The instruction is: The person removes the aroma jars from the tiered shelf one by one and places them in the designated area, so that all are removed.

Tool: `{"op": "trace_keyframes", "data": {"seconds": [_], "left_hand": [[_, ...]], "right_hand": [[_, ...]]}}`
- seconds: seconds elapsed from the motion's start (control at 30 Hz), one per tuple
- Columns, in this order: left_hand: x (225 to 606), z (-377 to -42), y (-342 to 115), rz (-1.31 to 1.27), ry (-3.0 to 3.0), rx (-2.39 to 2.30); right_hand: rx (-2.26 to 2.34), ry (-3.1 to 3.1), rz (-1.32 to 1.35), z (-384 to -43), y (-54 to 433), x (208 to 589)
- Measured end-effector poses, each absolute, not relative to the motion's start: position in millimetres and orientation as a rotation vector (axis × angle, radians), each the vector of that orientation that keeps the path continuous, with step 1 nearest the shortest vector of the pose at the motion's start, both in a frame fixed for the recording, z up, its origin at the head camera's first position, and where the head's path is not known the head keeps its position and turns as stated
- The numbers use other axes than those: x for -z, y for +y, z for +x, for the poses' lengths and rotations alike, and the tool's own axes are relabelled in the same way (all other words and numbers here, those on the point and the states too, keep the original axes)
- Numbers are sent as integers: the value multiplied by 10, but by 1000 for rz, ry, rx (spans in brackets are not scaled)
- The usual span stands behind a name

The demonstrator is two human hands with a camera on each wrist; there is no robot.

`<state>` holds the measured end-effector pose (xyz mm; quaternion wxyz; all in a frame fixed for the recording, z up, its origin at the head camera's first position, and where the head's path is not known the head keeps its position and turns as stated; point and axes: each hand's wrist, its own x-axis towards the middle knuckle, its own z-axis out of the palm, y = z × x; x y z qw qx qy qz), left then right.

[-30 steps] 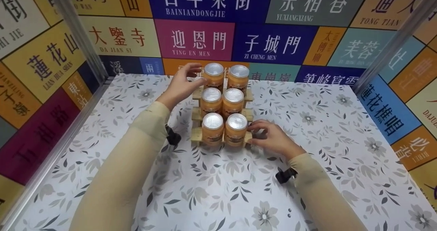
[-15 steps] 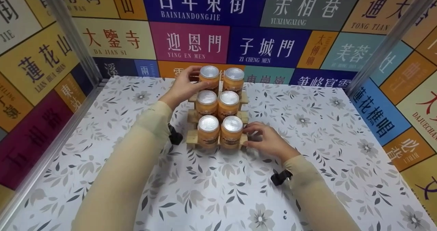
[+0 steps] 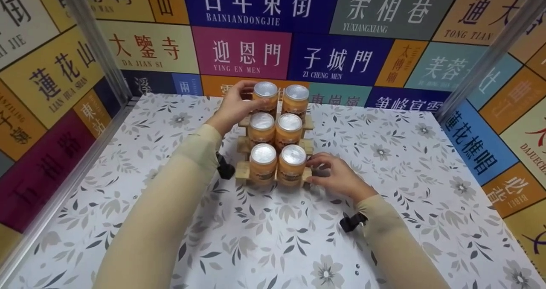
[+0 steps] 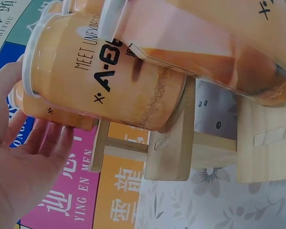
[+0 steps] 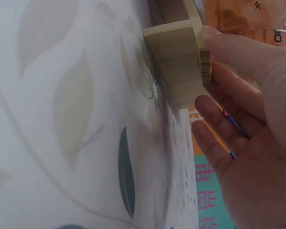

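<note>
A stepped wooden display stand (image 3: 243, 169) holds several orange-labelled drink cans with silver lids, two to each step. At the back left, my left hand (image 3: 236, 103) has its thumb in front of the back-left can (image 3: 265, 99) and its fingers behind it. In the left wrist view, the fingers (image 4: 43, 138) curl along this can (image 4: 62, 117), partly hidden by nearer cans. My right hand (image 3: 339, 176) is at the right end of the lowest step, beside the front-right can (image 3: 292, 169). The right wrist view shows thumb and fingers either side of the stand's edge (image 5: 205, 57).
Other cans stand upright on the steps, including the front-left can (image 3: 262, 167) and the middle-right can (image 3: 289, 131). A floral white cloth (image 3: 273, 237) covers the table. Sign-printed panels (image 3: 243, 52) rise close behind the stand and at both sides, with metal posts (image 3: 100, 45) at the corners.
My left hand has moved right, closing from beside the back-left can to around it. The right hand stays at the lowest step. The whole view shifts slightly.
</note>
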<state>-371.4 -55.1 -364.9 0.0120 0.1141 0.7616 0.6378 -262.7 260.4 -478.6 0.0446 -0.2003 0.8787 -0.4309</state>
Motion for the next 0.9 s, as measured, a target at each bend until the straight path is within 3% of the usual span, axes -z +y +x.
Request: {"op": "trace_keyframes", "data": {"seconds": [0.53,0.9], "left_hand": [[3749,-3689,-517,363,2376,-2097],[3785,-3652,-769,325,2442,-2163]], "right_hand": [[1341,2685,-623,-2638,2637,4839],[1334,2678,-611,-2642,2625,4833]]}}
